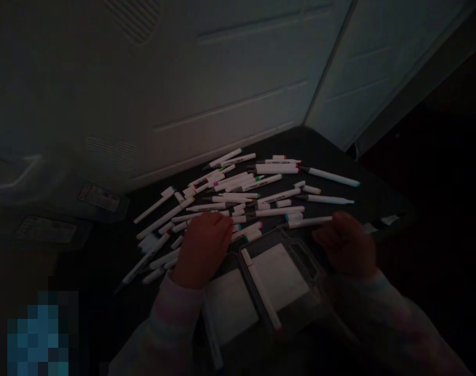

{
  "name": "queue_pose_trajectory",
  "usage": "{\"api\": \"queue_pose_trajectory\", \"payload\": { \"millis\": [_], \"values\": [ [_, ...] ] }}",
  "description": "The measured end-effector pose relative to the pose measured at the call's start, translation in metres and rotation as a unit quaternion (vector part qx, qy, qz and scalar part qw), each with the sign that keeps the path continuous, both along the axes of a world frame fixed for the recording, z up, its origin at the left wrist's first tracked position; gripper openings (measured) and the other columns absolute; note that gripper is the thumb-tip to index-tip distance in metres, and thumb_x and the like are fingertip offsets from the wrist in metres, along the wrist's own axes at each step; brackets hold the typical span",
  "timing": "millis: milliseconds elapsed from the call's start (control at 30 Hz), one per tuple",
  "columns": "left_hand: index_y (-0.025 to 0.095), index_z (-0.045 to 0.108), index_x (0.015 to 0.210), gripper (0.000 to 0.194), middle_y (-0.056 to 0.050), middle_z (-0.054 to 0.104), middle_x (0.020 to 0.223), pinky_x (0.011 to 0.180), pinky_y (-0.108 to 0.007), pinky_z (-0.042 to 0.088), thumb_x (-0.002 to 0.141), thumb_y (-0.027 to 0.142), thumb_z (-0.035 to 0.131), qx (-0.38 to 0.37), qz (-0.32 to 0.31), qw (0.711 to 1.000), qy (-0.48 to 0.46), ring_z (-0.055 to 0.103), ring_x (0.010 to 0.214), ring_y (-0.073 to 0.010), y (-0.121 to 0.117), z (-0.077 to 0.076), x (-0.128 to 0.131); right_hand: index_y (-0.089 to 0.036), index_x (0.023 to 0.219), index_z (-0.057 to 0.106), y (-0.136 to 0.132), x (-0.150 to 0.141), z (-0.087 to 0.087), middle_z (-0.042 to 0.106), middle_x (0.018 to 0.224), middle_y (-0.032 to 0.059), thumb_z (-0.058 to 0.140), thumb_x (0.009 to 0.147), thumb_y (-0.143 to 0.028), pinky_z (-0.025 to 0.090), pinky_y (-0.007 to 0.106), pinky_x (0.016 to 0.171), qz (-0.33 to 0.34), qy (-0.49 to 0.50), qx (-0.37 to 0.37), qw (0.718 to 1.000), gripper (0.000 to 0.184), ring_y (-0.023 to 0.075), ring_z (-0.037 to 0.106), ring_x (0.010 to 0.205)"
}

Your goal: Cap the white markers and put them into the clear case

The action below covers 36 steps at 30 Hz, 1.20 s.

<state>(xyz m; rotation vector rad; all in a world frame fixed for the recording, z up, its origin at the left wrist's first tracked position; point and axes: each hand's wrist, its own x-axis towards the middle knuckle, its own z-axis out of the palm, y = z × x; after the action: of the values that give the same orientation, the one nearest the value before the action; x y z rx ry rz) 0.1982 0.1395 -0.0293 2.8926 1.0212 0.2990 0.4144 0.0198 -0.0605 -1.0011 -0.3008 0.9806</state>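
Observation:
Dim light leaves many details unclear. My left hand is closed, its fingers bent down among several loose white markers; whatever it grips is hidden under it. At the right, my right hand has curled fingers at the end of a white marker, which it seems to pinch. Between and below my hands lies an open clear plastic case with pale square panels. One marker with a red end rests along the middle of the case, and another marker lies at its left side.
The markers are spread over a dark tabletop. Behind it stands a pale panelled wall or door. Clear plastic packs are at the left, and a small white strip lies near the table's right edge.

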Motion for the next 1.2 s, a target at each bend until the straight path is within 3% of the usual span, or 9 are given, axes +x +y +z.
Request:
{"api": "queue_pose_trajectory", "payload": {
  "millis": [200,533,700,867,1200],
  "values": [
    [0.018,0.061,0.083,0.011,-0.004,0.063,0.08,0.072,-0.035,0.042,0.083,0.018,0.05,0.062,0.002,0.998,-0.007,0.053,0.078,-0.0205,0.001,-0.004,-0.005,-0.018,0.046,0.028,0.0,0.002,-0.002,0.018,0.036,-0.0069,0.062,0.072,-0.028,0.022,0.024,0.037,-0.01,0.01,-0.008,1.0,0.044,0.0062,0.016,0.033],
    [0.018,0.063,0.089,0.013,-0.003,0.065,0.085,0.071,-0.036,0.043,0.08,0.016,0.053,0.077,-0.005,0.997,0.003,0.053,0.08,-0.0212,-0.002,-0.008,-0.006,-0.018,0.047,0.029,0.0,0.002,-0.001,0.02,0.037,-0.0068,0.063,0.072,-0.03,0.025,0.023,0.037,-0.002,0.013,-0.012,1.0,0.044,0.0063,0.017,0.034],
    [0.019,0.064,0.088,0.014,-0.004,0.065,0.085,0.074,-0.037,0.042,0.081,0.018,0.052,0.1,0.041,0.994,-0.022,0.053,0.082,-0.022,0.001,-0.006,-0.011,-0.017,0.047,0.025,-0.003,0.002,0.003,0.019,0.036,-0.0063,0.061,0.071,-0.028,0.026,0.024,0.039,-0.013,0.021,-0.022,0.999,0.045,0.0066,0.018,0.033],
    [0.019,0.065,0.084,0.017,-0.004,0.064,0.09,0.082,-0.04,0.04,0.078,0.015,0.049,0.072,0.106,0.991,-0.034,0.053,0.09,-0.0221,0.003,-0.002,-0.015,-0.016,0.049,0.022,-0.004,0.005,0.007,0.019,0.036,-0.0061,0.065,0.068,-0.031,0.025,0.025,0.04,0.001,0.005,-0.032,0.999,0.05,0.0057,0.02,0.033],
    [0.022,0.067,0.079,0.013,-0.005,0.058,0.091,0.08,-0.044,0.04,0.077,0.024,0.053,0.025,0.09,0.995,0.039,0.049,0.092,-0.0255,0.002,-0.003,-0.012,-0.017,0.046,0.026,-0.006,0.008,0.009,0.017,0.036,-0.005,0.066,0.068,-0.032,0.022,0.029,0.036,-0.013,0.022,-0.081,0.996,0.048,0.0068,0.021,0.031]
  ]
}}
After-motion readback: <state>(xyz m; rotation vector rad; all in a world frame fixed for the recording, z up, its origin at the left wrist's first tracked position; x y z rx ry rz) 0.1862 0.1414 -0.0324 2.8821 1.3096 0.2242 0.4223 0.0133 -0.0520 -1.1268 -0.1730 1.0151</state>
